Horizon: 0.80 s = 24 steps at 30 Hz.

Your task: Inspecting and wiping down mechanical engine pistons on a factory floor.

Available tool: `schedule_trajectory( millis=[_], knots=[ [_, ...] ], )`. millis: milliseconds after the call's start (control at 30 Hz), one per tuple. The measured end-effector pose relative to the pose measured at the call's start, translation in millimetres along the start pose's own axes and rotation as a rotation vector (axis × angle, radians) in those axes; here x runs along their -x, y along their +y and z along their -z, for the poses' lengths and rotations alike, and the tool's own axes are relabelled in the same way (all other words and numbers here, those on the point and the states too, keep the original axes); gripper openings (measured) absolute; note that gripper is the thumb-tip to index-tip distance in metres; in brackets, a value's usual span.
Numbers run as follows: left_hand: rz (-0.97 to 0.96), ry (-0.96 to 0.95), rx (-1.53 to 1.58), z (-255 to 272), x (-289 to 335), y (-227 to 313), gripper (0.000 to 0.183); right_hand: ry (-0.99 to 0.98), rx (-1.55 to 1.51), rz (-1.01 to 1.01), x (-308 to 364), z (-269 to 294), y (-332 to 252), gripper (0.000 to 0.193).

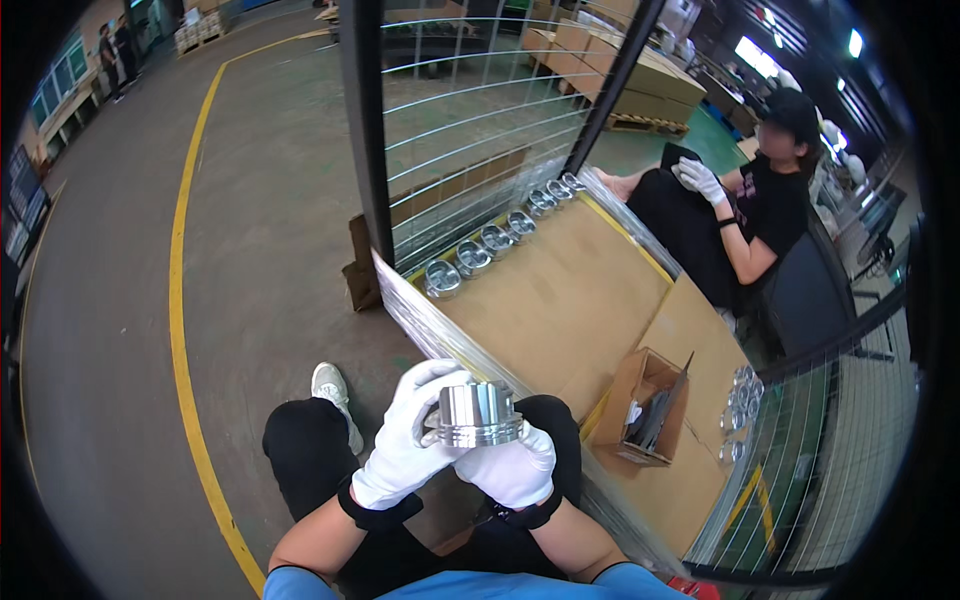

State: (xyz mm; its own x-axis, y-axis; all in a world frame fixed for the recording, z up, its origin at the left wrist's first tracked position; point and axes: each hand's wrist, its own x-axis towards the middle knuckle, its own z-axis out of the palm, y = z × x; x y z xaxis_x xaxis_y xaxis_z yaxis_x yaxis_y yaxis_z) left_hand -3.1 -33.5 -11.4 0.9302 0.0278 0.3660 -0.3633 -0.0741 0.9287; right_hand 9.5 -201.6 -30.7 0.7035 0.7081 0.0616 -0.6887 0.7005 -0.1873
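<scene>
A shiny metal piston point(478, 408) is held up over my lap, its ringed grooves toward the lower side. My left hand point(412, 432), in a white glove, grips it from the left, with fingers curled around its side. From below and the right, my right hand point(515, 470), gloved too, closes on the same piston; some of its fingers are hidden behind the metal. Just beyond my hands is a cardboard-topped work surface point(550, 285) with plastic wrap along its edge. A row of pistons point(471, 257) stands along its far left side.
An open cardboard box point(645, 405) with dark flat pieces inside stands at the right of the surface. More pistons point(740, 405) line the right edge. Wire mesh panels point(480, 130) on dark posts border the surface. Another person point(775, 200) sits across, wearing white gloves. Stacked cartons point(650, 80) are behind.
</scene>
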Motion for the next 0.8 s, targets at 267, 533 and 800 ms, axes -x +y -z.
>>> schedule_trajectory(
  millis=[267,533,800],
  knots=[
    [0.077,-0.007,0.254,8.6,6.2,3.0,0.056,0.125,0.032,0.041,-7.9,-12.7,5.3,0.054],
    [-0.053,0.051,0.113,15.5,5.2,3.8,0.051,0.166,0.299,0.112,-9.4,-11.8,9.9,0.048],
    [-0.281,0.085,-0.402,17.6,-0.8,19.6,0.057,0.224,0.934,0.207,-7.4,-3.7,2.7,0.070]
  ],
)
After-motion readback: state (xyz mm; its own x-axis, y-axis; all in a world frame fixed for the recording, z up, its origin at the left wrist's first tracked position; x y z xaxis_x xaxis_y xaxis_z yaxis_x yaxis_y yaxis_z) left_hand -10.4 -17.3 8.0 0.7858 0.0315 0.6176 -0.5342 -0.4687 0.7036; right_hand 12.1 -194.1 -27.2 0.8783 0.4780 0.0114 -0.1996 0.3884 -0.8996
